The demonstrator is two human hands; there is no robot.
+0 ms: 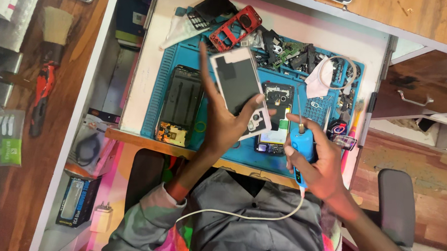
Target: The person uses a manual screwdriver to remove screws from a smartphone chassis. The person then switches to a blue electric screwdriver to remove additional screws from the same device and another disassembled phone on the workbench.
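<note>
- Nearest you, your grey shirt [248, 230] fills the bottom, with a white cable [237, 216] looping across it up to the tool.
- Your right hand [320, 166] is wrapped tight around a blue corded tool [301, 146], its thin metal tip [299, 107] pointing away from you.
- Your left hand [222, 123] grips a white phone back panel [239, 89], thumb pressed on its near corner, fingers behind, holding it up above the blue work mat [166, 78].
- Just beyond the tool, an opened phone [278, 115] lies on the mat.
- Left of your hand, a second stripped phone [180, 105] rests flat.
- Far side: a red phone frame [235, 27] and loose parts.
</note>
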